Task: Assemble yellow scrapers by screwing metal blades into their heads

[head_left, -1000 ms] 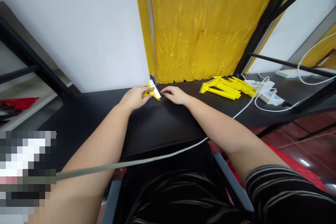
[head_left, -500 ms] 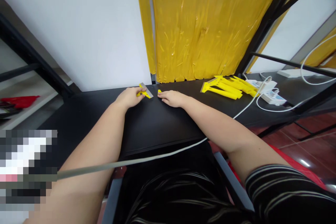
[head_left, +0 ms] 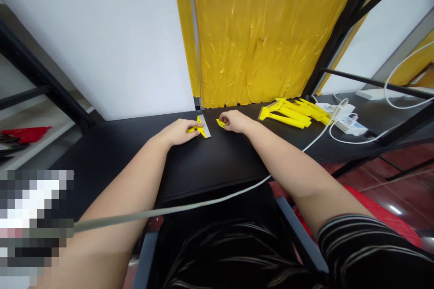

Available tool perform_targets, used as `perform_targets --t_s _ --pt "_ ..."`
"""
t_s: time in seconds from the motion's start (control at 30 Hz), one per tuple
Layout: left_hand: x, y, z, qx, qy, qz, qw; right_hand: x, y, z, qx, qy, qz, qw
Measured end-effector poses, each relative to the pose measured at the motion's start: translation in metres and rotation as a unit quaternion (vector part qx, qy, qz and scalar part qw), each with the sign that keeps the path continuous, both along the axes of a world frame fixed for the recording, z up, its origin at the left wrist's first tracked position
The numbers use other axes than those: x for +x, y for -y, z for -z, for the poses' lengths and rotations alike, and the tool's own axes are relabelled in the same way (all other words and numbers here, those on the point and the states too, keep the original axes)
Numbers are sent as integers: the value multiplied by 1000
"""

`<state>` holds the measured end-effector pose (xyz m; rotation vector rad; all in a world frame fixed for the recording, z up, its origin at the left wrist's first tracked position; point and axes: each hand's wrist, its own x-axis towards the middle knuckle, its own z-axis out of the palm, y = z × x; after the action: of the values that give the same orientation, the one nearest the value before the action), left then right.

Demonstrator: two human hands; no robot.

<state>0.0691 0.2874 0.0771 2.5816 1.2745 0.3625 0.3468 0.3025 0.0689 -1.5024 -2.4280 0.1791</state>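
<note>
My left hand is closed around a yellow scraper, gripping it just behind the head. The scraper's flat metal blade points right, toward my other hand. My right hand pinches a small yellow plastic piece with small shiny spots on it, perhaps screws. A narrow gap of tabletop lies between the blade and this piece. Fingers hide part of both things. Right of my right hand, several more yellow scrapers lie in a loose pile.
The black table stands against a white panel and yellow plastic sheeting. White power strips with cords sit at the right. A pale cable crosses in front of me, over my left forearm. Black frame posts rise at the right.
My left hand has moved slightly right and turned the scraper, so its blade faces right. My right hand has shifted right and up with the small yellow piece, showing more of it.
</note>
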Motion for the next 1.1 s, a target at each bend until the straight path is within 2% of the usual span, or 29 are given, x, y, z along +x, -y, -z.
perform_targets --t_s 0.2,0.5,0.93,1.1 --pt "-1 0 -1 1 -5 -2 1000 0 7 -12 -37 39 27 998" --pt "-1 -1 0 -2 -1 -2 1000 5 12 -23 -46 67 36 996" --pt "3 3 -3 3 -24 3 1000 2 11 -17 -5 85 16 996" --pt "4 6 -6 1 -12 29 1000 -7 13 -17 11 106 7 994"
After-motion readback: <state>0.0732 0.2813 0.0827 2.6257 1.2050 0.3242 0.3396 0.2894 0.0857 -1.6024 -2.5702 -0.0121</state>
